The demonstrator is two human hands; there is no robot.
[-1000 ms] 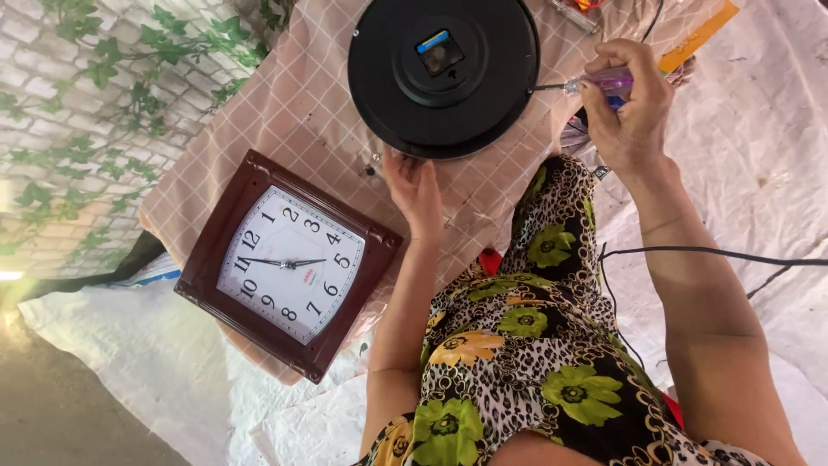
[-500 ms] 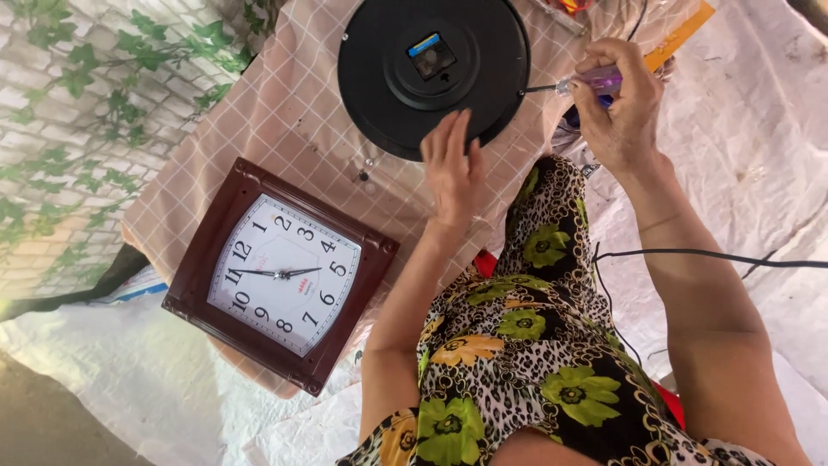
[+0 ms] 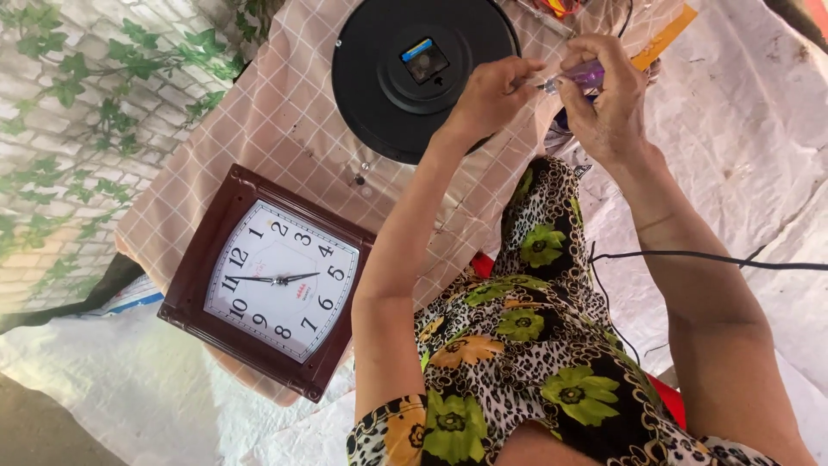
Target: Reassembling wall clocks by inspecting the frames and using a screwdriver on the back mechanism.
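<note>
Nearest, beside the person's elbow, a square clock (image 3: pixel 274 280) lies face up, well apart from both hands. Farther out, the right hand (image 3: pixel 608 99) is clenched around a purple-handled screwdriver (image 3: pixel 576 78), and the left hand (image 3: pixel 492 91) pinches its thin shaft just beyond the handle. It looks light, stiff and slippery; grip the handle. Past the fingertips lies a round black clock (image 3: pixel 414 73), back up.

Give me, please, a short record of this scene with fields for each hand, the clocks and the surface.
left hand: raised over the round black clock, fingertips at the screwdriver's metal tip
right hand: grips the purple screwdriver by its handle
round black clock: lies face down, back showing
square brown clock: lies face up, apart from both hands
surface: pink checked cloth
</note>
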